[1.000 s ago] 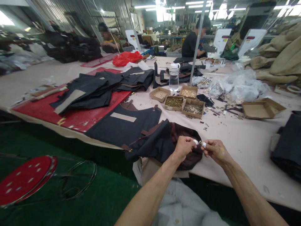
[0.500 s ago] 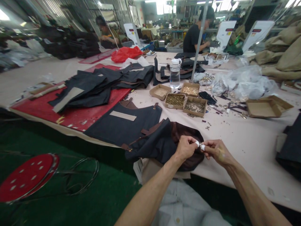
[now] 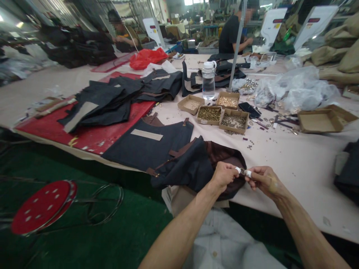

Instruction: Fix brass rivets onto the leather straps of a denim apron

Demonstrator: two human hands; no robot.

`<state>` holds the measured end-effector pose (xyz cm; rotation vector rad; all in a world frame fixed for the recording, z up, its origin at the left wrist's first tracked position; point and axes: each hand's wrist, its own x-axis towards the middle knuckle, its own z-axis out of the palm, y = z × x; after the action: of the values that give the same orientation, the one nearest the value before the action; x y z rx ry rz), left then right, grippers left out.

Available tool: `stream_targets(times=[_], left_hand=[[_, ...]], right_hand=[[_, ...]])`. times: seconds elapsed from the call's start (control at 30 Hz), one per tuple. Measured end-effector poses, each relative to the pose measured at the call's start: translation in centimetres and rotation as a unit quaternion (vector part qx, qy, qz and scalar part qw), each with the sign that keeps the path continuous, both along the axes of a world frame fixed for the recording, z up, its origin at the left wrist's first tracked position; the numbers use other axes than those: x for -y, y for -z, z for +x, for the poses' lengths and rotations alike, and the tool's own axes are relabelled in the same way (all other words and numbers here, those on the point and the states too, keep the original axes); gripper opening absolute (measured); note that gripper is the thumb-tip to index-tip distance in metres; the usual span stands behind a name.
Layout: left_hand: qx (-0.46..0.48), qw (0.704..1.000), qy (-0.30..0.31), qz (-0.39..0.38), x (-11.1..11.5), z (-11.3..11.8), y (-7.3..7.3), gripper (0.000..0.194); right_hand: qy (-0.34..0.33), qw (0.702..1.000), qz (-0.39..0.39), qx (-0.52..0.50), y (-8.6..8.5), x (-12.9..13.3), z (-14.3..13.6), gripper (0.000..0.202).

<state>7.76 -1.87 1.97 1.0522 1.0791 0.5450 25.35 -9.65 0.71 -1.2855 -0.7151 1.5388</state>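
between the fingertips of the left hand (image 3: 225,175) and right hand (image 3: 265,182) sits a small metal piece (image 3: 243,171), its shape too small to tell; both hands' fingers are clamped on it. just left of and below the left fingers lies bunched dark cloth (image 3: 186,166), its brown lining (image 3: 227,152) spread behind them. beyond the fingers, near a water bottle (image 3: 208,82), stands a box of brass-coloured bits (image 3: 209,114).

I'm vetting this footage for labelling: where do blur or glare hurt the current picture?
Head view: the red stool at left looks blurred; head view: the window at the top edge is washed out; head view: the small piece between left hand and right hand lacks clear detail.
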Motion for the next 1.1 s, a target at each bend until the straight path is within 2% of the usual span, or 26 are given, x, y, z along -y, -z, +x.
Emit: stream_targets(times=[0.23, 0.5, 0.63, 0.83, 1.0, 1.1], left_hand=[[0.081, 0.99, 0.031, -0.112, 0.2, 0.0, -0.4, 0.01], [0.14, 0.975, 0.028, -0.172, 0.2, 0.1, -0.3, 0.021], [0.123, 0.981, 0.027, -0.145, 0.4, 0.0, -0.2, 0.02], [0.135, 0.985, -0.006, -0.11, 0.7, 0.3, 0.6, 0.017], [0.135, 0.988, -0.066, -0.026, 0.9, 0.8, 1.3, 0.022], [0.107, 0.991, -0.06, 0.048, 0.9, 0.4, 0.8, 0.022]], right_hand=[[0.023, 0.999, -0.021, -0.001, 0.0, 0.5, -0.2, 0.035], [0.047, 0.998, 0.002, 0.048, 0.5, 0.8, -0.3, 0.036], [0.052, 0.993, 0.029, 0.103, 0.6, 1.0, -0.3, 0.037], [0.05, 0.987, 0.039, 0.145, -0.1, 1.2, -0.8, 0.041], [0.042, 0.974, 0.065, 0.214, -0.8, 1.6, -1.4, 0.036], [0.048, 0.974, 0.073, 0.211, -0.9, 1.7, -1.7, 0.032]])
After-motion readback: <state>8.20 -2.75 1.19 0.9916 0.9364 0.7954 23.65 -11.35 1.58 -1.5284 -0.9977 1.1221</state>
